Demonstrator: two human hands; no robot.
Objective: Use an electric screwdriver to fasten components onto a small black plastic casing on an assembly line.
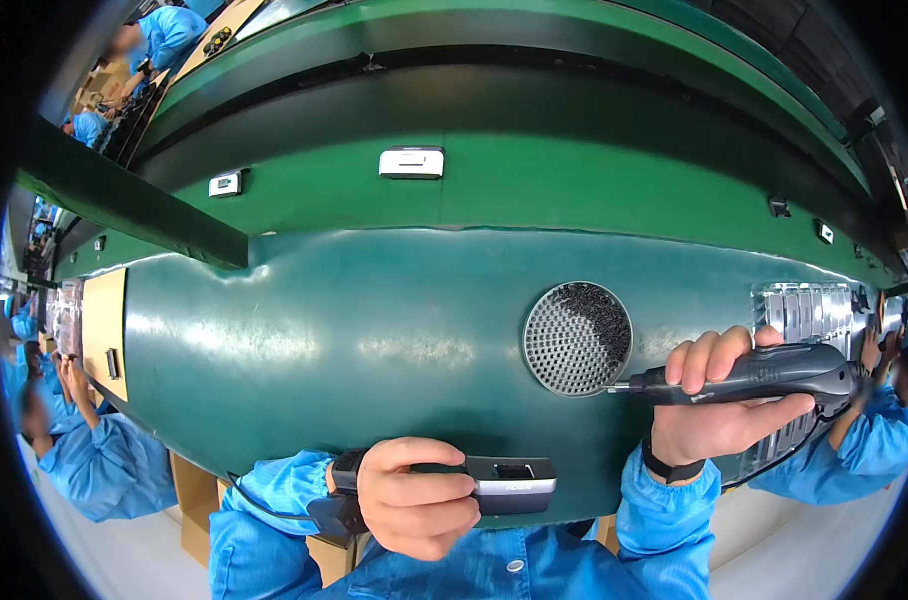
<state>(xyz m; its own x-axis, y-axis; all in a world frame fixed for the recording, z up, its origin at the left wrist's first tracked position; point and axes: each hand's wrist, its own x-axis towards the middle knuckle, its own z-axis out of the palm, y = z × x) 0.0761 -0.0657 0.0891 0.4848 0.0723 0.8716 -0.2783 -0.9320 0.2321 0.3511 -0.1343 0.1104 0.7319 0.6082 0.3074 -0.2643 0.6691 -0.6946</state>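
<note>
My left hand (419, 498) is closed around one end of a small black and silver device (522, 488) with a dark rectangular recess on top, held near the bench's front edge. My right hand (712, 400) grips a dark electric screwdriver (779, 374), its thin metal bit pointing left. The bit's tip is at the lower right rim of a round perforated dish (554, 345). Many tiny black pieces, which look like screws, (602, 312) are heaped along the dish's upper right side.
The green bench (304, 390) has a conveyor belt (324, 200) behind it carrying devices, including a white and black one (411, 162). A dark post (134, 205) crosses at upper left. Clear plastic trays (799, 308) lie right. Co-workers in blue sit left (104, 465) and right (864, 450).
</note>
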